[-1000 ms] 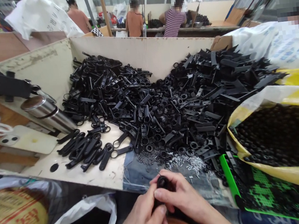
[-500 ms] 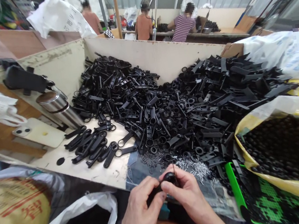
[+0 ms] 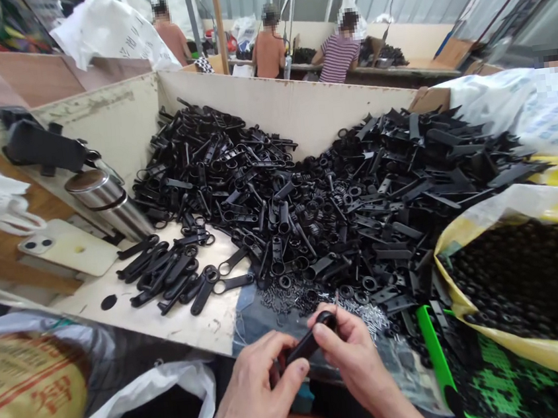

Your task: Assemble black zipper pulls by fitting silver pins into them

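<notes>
Between my two hands is a black plastic handle-shaped part (image 3: 305,348) with a ring at its far end. My left hand (image 3: 258,385) grips its narrow shank, thumb along the near side. The fingers of my right hand (image 3: 354,352) pinch the ring end, and a thin upright piece, too small to name, shows by the fingertips. Just beyond my hands lie small silver pins (image 3: 370,316) and dark springs or screws (image 3: 283,298). Similar black handle parts (image 3: 171,273) rest in a group to the left.
A large heap of black parts (image 3: 256,185) fills the walled bench. At right are a yellow sack of black rings (image 3: 525,276) and a green tray (image 3: 437,358). A steel flask (image 3: 116,203) and a phone (image 3: 68,248) lie left. A white sack (image 3: 128,391) stands below.
The black part has swung so its long shank and ring now show between my hands. My right hand has shifted slightly right. The view has moved a little.
</notes>
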### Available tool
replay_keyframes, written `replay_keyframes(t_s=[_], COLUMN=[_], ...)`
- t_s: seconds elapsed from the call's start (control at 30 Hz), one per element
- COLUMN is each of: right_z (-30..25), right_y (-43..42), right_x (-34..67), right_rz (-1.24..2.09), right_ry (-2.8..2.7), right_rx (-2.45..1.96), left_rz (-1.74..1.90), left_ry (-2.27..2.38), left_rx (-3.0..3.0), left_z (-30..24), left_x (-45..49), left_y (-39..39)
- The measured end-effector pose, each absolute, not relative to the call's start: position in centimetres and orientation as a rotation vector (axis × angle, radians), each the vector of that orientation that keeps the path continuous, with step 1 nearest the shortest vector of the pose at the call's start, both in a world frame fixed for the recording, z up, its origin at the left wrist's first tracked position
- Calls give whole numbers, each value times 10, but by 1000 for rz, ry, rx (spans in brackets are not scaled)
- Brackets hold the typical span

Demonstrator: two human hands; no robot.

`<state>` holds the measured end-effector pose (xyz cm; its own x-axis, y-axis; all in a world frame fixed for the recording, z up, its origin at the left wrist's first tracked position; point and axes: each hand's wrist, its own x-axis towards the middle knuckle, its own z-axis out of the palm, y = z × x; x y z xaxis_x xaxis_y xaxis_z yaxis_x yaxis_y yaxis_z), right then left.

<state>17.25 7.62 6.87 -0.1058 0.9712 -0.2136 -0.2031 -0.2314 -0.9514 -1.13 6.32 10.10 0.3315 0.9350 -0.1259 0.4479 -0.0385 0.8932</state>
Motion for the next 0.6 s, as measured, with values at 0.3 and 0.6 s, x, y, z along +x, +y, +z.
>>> replay_keyframes(t_s=[0.3,0.6], right_z=[66,65], right_y=[78,66], right_x=[163,156], right_rz=[1508,1587], right_ry=[-878,-888], right_rx=[-1189,-1124], left_rz=[856,888], left_ry=[1285,1186], left_rx=[1549,1396], left_z=[83,65], left_x=[-3,-3], left_y=[55,53])
